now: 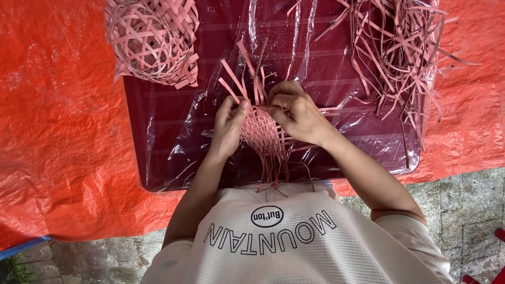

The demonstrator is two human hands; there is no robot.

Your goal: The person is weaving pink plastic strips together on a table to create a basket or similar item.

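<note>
A small woven mat of pink strips (262, 132) lies on a dark red tray (158, 158) covered in clear plastic film. Loose strip ends stick up from its far edge and trail toward my body. My left hand (230, 123) pinches the mat's left edge, thumb pressed on the weave. My right hand (295, 111) is curled over the mat's upper right part, fingers gripping strips there. Both hands touch the mat at once.
A finished openwork pink basket (152, 39) lies at the tray's far left corner. A tangled heap of loose pink strips (397, 50) fills the far right. An orange tarpaulin (58, 131) spreads under the tray. Grey stone paving (468, 205) shows near my body.
</note>
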